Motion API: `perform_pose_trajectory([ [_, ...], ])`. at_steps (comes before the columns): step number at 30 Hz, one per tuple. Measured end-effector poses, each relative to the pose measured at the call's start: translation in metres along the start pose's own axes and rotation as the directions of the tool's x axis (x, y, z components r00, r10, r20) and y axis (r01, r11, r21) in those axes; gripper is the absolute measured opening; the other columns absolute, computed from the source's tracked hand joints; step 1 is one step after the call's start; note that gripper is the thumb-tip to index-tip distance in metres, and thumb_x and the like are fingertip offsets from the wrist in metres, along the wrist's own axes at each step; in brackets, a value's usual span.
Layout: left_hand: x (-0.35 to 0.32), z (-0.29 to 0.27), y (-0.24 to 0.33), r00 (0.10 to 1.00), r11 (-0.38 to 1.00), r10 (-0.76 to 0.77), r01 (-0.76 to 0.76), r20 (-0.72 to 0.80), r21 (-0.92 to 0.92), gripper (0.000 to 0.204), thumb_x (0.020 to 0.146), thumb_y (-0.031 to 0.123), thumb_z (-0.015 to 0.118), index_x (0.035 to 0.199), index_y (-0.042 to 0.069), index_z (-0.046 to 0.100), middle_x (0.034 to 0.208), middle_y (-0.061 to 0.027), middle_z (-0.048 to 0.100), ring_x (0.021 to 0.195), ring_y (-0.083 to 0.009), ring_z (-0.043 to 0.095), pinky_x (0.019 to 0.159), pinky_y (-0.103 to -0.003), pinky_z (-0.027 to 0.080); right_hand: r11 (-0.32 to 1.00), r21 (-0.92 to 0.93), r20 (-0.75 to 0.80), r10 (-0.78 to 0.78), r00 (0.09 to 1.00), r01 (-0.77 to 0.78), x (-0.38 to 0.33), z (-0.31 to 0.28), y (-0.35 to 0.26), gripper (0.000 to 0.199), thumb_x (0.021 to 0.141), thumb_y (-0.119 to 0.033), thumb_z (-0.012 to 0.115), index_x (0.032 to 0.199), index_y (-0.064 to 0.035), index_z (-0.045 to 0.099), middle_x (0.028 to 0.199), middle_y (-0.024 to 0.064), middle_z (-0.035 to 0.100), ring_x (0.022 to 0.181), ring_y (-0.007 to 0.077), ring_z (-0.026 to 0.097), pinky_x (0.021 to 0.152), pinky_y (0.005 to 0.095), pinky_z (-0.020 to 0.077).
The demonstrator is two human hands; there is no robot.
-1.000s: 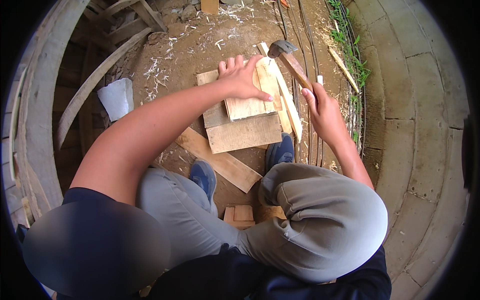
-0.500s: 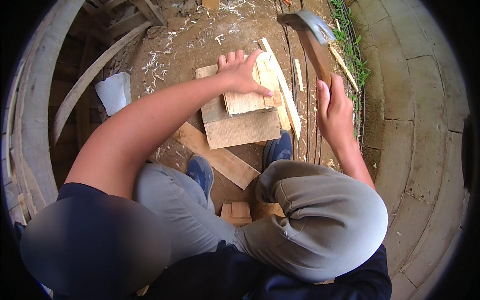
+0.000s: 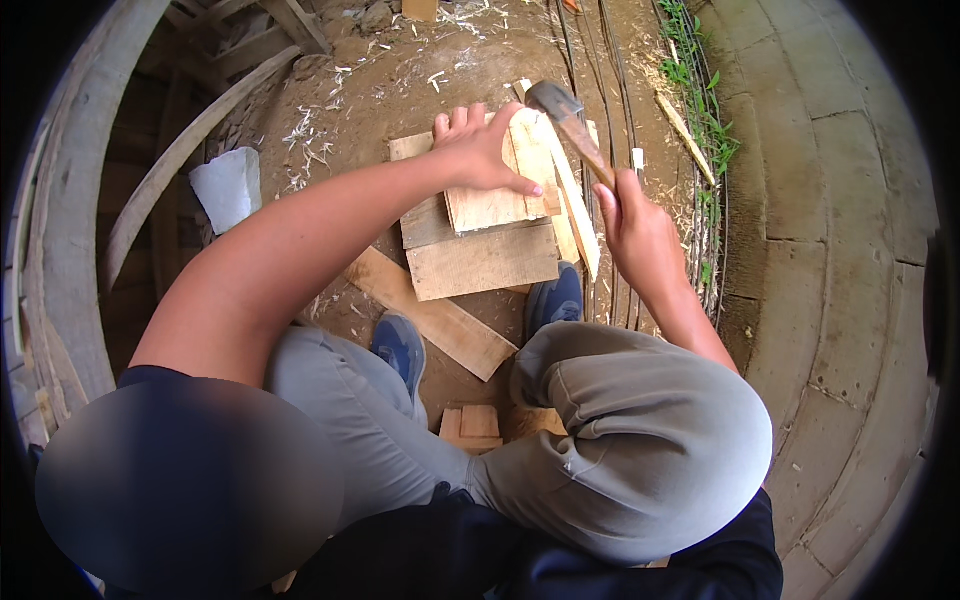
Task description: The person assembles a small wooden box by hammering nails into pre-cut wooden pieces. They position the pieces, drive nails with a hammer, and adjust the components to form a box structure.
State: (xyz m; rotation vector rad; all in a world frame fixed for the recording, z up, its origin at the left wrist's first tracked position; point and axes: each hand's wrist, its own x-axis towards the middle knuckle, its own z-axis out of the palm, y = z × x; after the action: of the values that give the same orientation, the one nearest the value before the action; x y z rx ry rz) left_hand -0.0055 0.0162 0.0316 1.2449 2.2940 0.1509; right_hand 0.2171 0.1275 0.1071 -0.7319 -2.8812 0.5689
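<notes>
Head view: left hand (image 3: pixel 480 150) clamps wood piece (image 3: pixel 497 185) on the boards (image 3: pixel 480 262); right hand (image 3: pixel 635 230) grips hatchet (image 3: pixel 570 120), its head against the piece's top.

The dirt ground (image 3: pixel 480 60) is carrying everything here; it is looking brown and dusty; pale wood chips (image 3: pixel 310 130) are lying scattered over it; flat wooden boards (image 3: pixel 480 262) are lying stacked in the middle; a longer plank (image 3: pixel 440 325) is lying slanted just beside them; a pale grey block (image 3: pixel 228 186) is sitting off to the left; small wood blocks (image 3: pixel 470 425) are sitting near the blue shoes (image 3: pixel 400 345); grass (image 3: pixel 705 130) is growing along the right edge.
</notes>
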Motion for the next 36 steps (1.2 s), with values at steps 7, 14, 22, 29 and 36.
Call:
perform_pose_trajectory([
  [7,0.001,0.003,-0.001,0.999,1.000,0.027,-0.027,-0.023,-0.002,0.137,0.058,0.087,0.077,0.164,0.023,0.018,0.136,-0.0236,0.046,0.128,-0.0343,0.039,0.101,-0.046,0.027,0.998,-0.039,0.039,0.059,0.997,-0.057,0.000,0.012,0.017,0.028,0.106,-0.033,0.055,0.103,-0.0059,0.047,0.077,0.0278,0.067,0.071,0.0519,0.065,0.061,0.0607,0.0493],
  [14,0.008,0.005,0.004,0.998,0.998,0.055,-0.055,-0.021,-0.019,0.138,0.056,0.086,0.078,0.164,0.023,0.018,0.135,-0.0232,0.047,0.128,-0.0343,0.040,0.102,-0.045,0.027,0.988,0.135,-0.262,-0.043,0.964,0.081,-0.008,-0.001,0.008,0.026,0.102,-0.020,0.062,0.117,-0.0019,0.051,0.073,0.0260,0.067,0.066,0.0465,0.068,0.053,0.0520,0.0529],
  [22,0.000,0.001,-0.001,1.000,1.000,0.012,-0.012,-0.002,0.003,0.139,0.058,0.086,0.077,0.164,0.018,0.017,0.137,-0.0241,0.045,0.131,-0.0355,0.038,0.104,-0.046,0.026,0.995,-0.024,0.002,0.094,0.996,-0.094,-0.005,0.012,0.009,0.030,0.106,-0.033,0.056,0.103,-0.0061,0.045,0.074,0.0275,0.066,0.069,0.0523,0.064,0.059,0.0620,0.0490],
  [29,-0.001,-0.003,0.001,0.999,1.000,0.007,-0.007,0.031,-0.003,0.137,0.060,0.084,0.078,0.163,0.018,0.018,0.140,-0.0242,0.044,0.132,-0.0361,0.038,0.104,-0.047,0.027,0.998,-0.065,-0.005,-0.016,1.000,0.015,-0.005,0.021,0.017,0.028,0.105,-0.032,0.057,0.103,-0.0057,0.045,0.074,0.0257,0.066,0.067,0.0501,0.065,0.057,0.0603,0.0487],
  [36,0.000,0.002,-0.004,1.000,1.000,-0.004,0.004,0.028,0.008,0.140,0.058,0.086,0.077,0.164,0.018,0.016,0.137,-0.0244,0.045,0.130,-0.0362,0.038,0.103,-0.046,0.027,0.993,0.107,-0.060,0.048,0.997,-0.041,-0.001,0.012,0.007,0.025,0.105,-0.028,0.058,0.110,-0.0061,0.048,0.072,0.0278,0.065,0.068,0.0519,0.065,0.057,0.0591,0.0501],
])
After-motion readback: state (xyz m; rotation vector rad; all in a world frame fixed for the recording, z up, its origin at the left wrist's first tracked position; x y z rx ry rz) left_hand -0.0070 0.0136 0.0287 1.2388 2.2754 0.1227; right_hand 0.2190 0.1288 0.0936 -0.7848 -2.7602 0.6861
